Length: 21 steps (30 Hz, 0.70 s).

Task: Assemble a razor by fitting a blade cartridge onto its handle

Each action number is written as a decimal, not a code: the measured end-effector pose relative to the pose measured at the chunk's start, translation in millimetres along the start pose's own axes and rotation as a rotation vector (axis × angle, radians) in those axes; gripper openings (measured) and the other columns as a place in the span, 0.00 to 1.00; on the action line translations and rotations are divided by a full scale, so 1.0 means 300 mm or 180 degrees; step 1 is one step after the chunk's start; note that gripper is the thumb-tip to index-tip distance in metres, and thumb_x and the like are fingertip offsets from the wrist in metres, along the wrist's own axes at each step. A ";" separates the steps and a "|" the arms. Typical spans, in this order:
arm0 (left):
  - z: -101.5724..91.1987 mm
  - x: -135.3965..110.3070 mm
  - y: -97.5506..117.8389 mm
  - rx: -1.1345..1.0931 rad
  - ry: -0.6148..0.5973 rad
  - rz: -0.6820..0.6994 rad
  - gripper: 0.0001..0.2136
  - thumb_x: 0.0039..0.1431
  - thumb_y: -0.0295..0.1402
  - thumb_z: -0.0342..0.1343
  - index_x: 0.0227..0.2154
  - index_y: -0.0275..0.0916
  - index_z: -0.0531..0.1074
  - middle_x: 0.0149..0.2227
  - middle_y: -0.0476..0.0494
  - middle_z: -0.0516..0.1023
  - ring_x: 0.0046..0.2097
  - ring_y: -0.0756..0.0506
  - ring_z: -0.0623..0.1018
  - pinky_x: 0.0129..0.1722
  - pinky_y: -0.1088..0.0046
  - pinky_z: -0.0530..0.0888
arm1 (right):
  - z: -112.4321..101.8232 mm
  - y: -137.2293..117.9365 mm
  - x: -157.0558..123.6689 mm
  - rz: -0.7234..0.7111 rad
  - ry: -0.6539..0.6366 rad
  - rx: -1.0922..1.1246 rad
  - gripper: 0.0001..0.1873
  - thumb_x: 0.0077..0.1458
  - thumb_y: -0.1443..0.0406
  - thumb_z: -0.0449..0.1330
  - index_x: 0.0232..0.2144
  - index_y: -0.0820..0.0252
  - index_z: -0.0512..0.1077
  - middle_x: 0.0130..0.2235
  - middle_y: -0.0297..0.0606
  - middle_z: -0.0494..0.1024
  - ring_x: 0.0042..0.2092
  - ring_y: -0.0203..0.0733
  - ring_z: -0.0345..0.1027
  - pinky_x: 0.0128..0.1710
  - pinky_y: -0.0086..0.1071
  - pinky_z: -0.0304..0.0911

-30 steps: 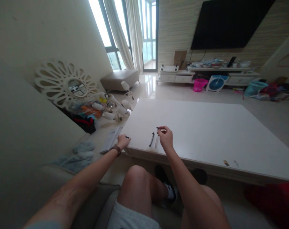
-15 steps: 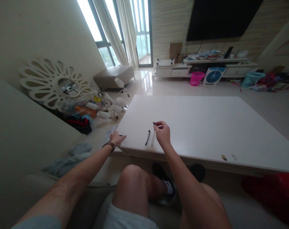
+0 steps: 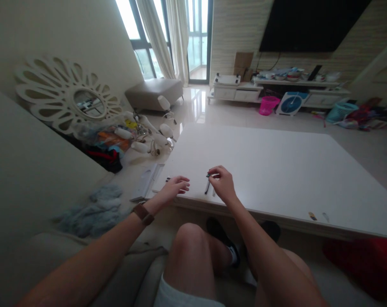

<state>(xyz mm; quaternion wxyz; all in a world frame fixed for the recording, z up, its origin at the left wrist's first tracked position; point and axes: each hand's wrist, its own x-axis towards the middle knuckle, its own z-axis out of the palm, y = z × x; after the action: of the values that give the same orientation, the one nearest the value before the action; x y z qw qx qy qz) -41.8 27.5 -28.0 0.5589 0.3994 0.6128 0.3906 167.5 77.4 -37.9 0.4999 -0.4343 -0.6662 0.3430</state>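
My left hand hovers by the white table's near left corner, fingers stretched rightward and holding nothing. Small dark pieces show just behind it on the tabletop. My right hand has thumb and fingers pinched on a small black piece, too small to name. That piece is at the upper end of a thin black pen-like stick lying on the table; I cannot tell whether they touch. A thin pale stick lies beside it, partly covered by my right hand.
A yellow-and-dark small piece and a clear small piece lie near the table's front edge. Left of the table are a grey tray-like panel, a lamp with white shades and a fluffy blanket. My knees are below the edge.
My left hand has left the table's corner and come right, its fingers now spread, leaving dark pieces behind it. My right hand has lowered to the black stick's upper end. The view has shifted slightly.
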 end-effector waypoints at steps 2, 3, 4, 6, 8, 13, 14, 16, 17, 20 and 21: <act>0.031 -0.004 0.027 -0.0535 -0.0318 -0.0091 0.13 0.50 0.37 0.63 0.35 0.33 0.77 0.39 0.36 0.78 0.37 0.46 0.77 0.38 0.72 0.71 | 0.028 -0.006 -0.007 -0.0214 -0.0169 -0.0044 0.10 0.47 0.73 0.56 0.30 0.59 0.76 0.38 0.39 0.76 0.39 0.39 0.72 0.37 0.31 0.72; 0.044 -0.002 0.039 -0.0713 -0.0444 -0.0099 0.13 0.51 0.38 0.63 0.34 0.33 0.77 0.39 0.36 0.79 0.37 0.47 0.77 0.39 0.72 0.71 | 0.042 -0.008 -0.011 -0.0300 -0.0240 -0.0059 0.10 0.48 0.73 0.57 0.30 0.59 0.77 0.38 0.39 0.76 0.40 0.40 0.72 0.37 0.32 0.72; 0.055 -0.001 0.047 -0.0804 -0.0521 -0.0102 0.13 0.51 0.39 0.63 0.33 0.32 0.77 0.39 0.36 0.79 0.36 0.47 0.77 0.38 0.72 0.71 | 0.055 -0.012 -0.015 -0.0366 -0.0302 -0.0066 0.10 0.48 0.73 0.58 0.30 0.59 0.77 0.39 0.39 0.76 0.40 0.40 0.72 0.37 0.32 0.72; 0.070 0.000 0.055 -0.0861 -0.0543 -0.0054 0.14 0.50 0.40 0.65 0.33 0.32 0.78 0.37 0.38 0.79 0.34 0.49 0.77 0.38 0.73 0.70 | 0.076 -0.019 -0.021 -0.0465 -0.0392 -0.0054 0.08 0.50 0.72 0.59 0.31 0.58 0.77 0.39 0.39 0.77 0.40 0.40 0.72 0.37 0.33 0.72; 0.077 -0.004 0.053 -0.0880 -0.0522 -0.0012 0.14 0.48 0.38 0.67 0.33 0.33 0.78 0.34 0.40 0.79 0.33 0.50 0.76 0.37 0.73 0.70 | 0.090 -0.030 -0.028 -0.0554 -0.0441 -0.0023 0.07 0.51 0.72 0.60 0.30 0.58 0.77 0.38 0.38 0.77 0.40 0.40 0.72 0.38 0.33 0.71; 0.085 -0.011 0.043 -0.1052 -0.0489 0.0134 0.12 0.44 0.32 0.70 0.31 0.32 0.78 0.30 0.43 0.78 0.33 0.50 0.74 0.38 0.72 0.69 | 0.104 -0.052 -0.048 -0.0655 -0.0536 0.0179 0.09 0.52 0.73 0.59 0.33 0.57 0.77 0.40 0.38 0.78 0.42 0.40 0.73 0.40 0.34 0.71; 0.087 -0.010 0.044 -0.1088 -0.0482 0.0151 0.11 0.44 0.31 0.70 0.30 0.31 0.78 0.30 0.43 0.78 0.33 0.51 0.74 0.38 0.72 0.69 | 0.104 -0.050 -0.050 -0.0614 -0.0537 0.0288 0.11 0.52 0.73 0.58 0.36 0.57 0.77 0.42 0.39 0.78 0.44 0.41 0.73 0.41 0.34 0.71; 0.089 -0.007 0.047 -0.1187 -0.0428 0.0122 0.10 0.44 0.29 0.70 0.29 0.32 0.76 0.29 0.44 0.77 0.32 0.51 0.74 0.38 0.72 0.69 | 0.101 -0.032 -0.047 -0.0436 -0.0426 0.0491 0.16 0.52 0.73 0.57 0.43 0.56 0.74 0.47 0.40 0.77 0.46 0.42 0.74 0.41 0.34 0.71; 0.089 -0.004 0.049 -0.1254 -0.0375 0.0093 0.10 0.44 0.28 0.69 0.28 0.32 0.75 0.28 0.44 0.76 0.32 0.51 0.75 0.38 0.72 0.69 | 0.097 -0.015 -0.042 -0.0282 -0.0308 0.0500 0.19 0.52 0.73 0.57 0.46 0.56 0.72 0.48 0.40 0.76 0.47 0.43 0.74 0.40 0.34 0.71; 0.086 0.003 0.059 -0.1480 -0.0102 0.0035 0.08 0.46 0.26 0.67 0.27 0.33 0.72 0.28 0.45 0.76 0.31 0.51 0.76 0.38 0.72 0.70 | 0.079 0.060 -0.017 0.0447 -0.0105 -0.0199 0.16 0.52 0.72 0.56 0.44 0.59 0.71 0.44 0.40 0.76 0.41 0.41 0.75 0.38 0.33 0.69; 0.085 0.005 0.064 -0.1543 -0.0018 0.0035 0.07 0.47 0.25 0.65 0.27 0.33 0.72 0.28 0.45 0.76 0.31 0.51 0.77 0.38 0.73 0.71 | 0.075 0.089 -0.009 0.0707 -0.0244 -0.0684 0.14 0.52 0.72 0.56 0.42 0.61 0.71 0.42 0.40 0.76 0.39 0.41 0.74 0.38 0.33 0.69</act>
<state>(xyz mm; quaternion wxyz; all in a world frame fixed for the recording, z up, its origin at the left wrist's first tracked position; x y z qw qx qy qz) -15.6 36.8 -12.6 0.6380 0.2579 0.4974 0.5282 152.3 84.8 -68.8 0.3837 -0.5429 -0.6655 0.3392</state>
